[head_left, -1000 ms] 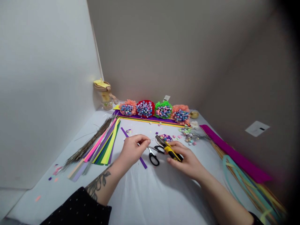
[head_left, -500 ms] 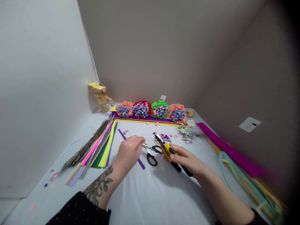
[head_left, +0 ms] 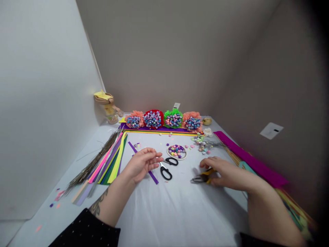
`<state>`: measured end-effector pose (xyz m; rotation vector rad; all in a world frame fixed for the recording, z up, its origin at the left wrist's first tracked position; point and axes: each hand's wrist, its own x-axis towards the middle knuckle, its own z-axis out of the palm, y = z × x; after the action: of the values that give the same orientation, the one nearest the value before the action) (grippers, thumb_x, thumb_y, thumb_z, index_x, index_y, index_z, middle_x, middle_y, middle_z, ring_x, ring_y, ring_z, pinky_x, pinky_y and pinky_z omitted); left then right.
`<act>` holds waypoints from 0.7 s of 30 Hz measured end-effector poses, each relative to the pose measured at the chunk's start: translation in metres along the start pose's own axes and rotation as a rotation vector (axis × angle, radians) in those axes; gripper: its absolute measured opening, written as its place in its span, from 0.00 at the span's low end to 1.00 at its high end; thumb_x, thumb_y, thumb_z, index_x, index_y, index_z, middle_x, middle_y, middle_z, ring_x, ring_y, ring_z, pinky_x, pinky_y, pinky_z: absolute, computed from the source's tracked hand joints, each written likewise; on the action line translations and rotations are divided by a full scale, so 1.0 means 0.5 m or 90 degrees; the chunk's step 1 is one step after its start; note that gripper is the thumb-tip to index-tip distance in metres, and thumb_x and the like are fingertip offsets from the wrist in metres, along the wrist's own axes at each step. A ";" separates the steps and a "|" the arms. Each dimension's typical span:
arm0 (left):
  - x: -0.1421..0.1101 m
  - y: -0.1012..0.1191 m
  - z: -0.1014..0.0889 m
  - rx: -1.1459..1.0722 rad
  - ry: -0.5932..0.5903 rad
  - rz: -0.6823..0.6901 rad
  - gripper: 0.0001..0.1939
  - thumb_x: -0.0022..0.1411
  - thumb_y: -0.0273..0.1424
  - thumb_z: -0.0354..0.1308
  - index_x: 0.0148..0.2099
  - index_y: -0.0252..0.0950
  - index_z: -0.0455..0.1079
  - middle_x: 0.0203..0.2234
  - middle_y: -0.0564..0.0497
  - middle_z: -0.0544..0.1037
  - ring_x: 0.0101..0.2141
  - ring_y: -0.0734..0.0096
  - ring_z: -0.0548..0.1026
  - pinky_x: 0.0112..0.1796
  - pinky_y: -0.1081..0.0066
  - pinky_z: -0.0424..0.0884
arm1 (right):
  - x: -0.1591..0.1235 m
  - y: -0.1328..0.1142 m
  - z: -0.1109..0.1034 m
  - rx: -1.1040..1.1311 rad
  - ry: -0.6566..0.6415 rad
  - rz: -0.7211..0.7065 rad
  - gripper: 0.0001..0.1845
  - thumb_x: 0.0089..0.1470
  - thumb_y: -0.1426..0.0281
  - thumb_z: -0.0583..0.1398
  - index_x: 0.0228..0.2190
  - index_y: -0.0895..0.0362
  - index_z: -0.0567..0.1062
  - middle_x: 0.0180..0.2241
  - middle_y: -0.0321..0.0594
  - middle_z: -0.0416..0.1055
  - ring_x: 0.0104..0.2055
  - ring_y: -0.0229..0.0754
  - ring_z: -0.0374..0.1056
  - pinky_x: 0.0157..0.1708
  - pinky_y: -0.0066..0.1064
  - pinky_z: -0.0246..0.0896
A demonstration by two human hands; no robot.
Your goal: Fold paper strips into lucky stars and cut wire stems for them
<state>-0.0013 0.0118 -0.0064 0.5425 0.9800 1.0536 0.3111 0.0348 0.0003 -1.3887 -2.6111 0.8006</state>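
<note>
Yellow-handled pliers are drawn rightward under the right hand, grip unclear. The left hand is held open near black-handled scissors

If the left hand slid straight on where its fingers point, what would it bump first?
Probably the upper black finger loop of the scissors, just past the fingers of the left hand; depth is hard to judge from this view.

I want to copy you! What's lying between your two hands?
In the head view, black-handled scissors lie between the left hand and the right hand, closer to the left hand.
</note>
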 end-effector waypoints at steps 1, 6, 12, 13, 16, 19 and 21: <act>0.002 -0.004 0.001 -0.028 -0.008 -0.013 0.03 0.56 0.21 0.56 0.32 0.32 0.65 0.33 0.45 0.77 0.32 0.70 0.78 0.28 0.77 0.74 | 0.007 -0.013 0.006 -0.002 0.035 -0.043 0.17 0.41 0.76 0.61 0.37 0.54 0.73 0.38 0.42 0.70 0.42 0.47 0.66 0.42 0.35 0.62; 0.010 -0.056 0.020 -0.128 -0.072 -0.079 0.05 0.58 0.20 0.54 0.29 0.30 0.65 0.22 0.50 0.73 0.23 0.80 0.74 0.26 0.81 0.72 | 0.067 -0.123 0.093 0.017 0.314 -0.384 0.16 0.54 0.77 0.55 0.44 0.52 0.72 0.43 0.43 0.69 0.46 0.42 0.64 0.46 0.37 0.62; 0.000 -0.106 0.045 -0.085 -0.134 -0.062 0.07 0.50 0.25 0.64 0.31 0.31 0.67 0.24 0.53 0.70 0.23 0.80 0.70 0.25 0.81 0.68 | 0.092 -0.165 0.150 0.002 0.472 -0.517 0.10 0.55 0.74 0.58 0.40 0.52 0.74 0.39 0.38 0.75 0.45 0.43 0.66 0.45 0.38 0.62; -0.001 -0.101 0.044 -0.042 -0.141 -0.055 0.08 0.50 0.27 0.64 0.33 0.31 0.68 0.25 0.52 0.71 0.24 0.79 0.71 0.27 0.79 0.68 | 0.089 -0.160 0.147 -0.003 0.492 -0.511 0.11 0.55 0.75 0.57 0.41 0.52 0.74 0.38 0.38 0.76 0.45 0.43 0.67 0.46 0.40 0.61; 0.006 -0.066 0.029 0.186 -0.110 0.006 0.10 0.54 0.34 0.60 0.35 0.33 0.70 0.26 0.50 0.74 0.26 0.75 0.72 0.28 0.75 0.68 | 0.079 -0.136 0.131 -0.002 0.555 -0.466 0.18 0.56 0.78 0.54 0.46 0.51 0.72 0.34 0.39 0.74 0.42 0.42 0.68 0.48 0.43 0.59; 0.025 -0.023 0.003 0.587 0.080 0.265 0.06 0.53 0.30 0.57 0.32 0.34 0.72 0.28 0.48 0.76 0.32 0.68 0.72 0.34 0.70 0.69 | 0.081 -0.105 0.119 0.034 0.616 -0.316 0.24 0.56 0.80 0.51 0.53 0.50 0.67 0.32 0.40 0.69 0.36 0.40 0.67 0.39 0.35 0.64; 0.040 -0.006 -0.010 0.809 0.145 0.387 0.09 0.55 0.29 0.54 0.36 0.36 0.74 0.34 0.47 0.77 0.37 0.64 0.72 0.42 0.65 0.67 | 0.093 -0.083 0.116 0.016 0.619 -0.213 0.26 0.56 0.79 0.50 0.55 0.51 0.65 0.34 0.43 0.67 0.37 0.42 0.66 0.37 0.34 0.64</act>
<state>-0.0013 0.0281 -0.0191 1.8735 1.7125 0.9065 0.2353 0.0290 -0.0378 -0.9261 -1.9364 0.0515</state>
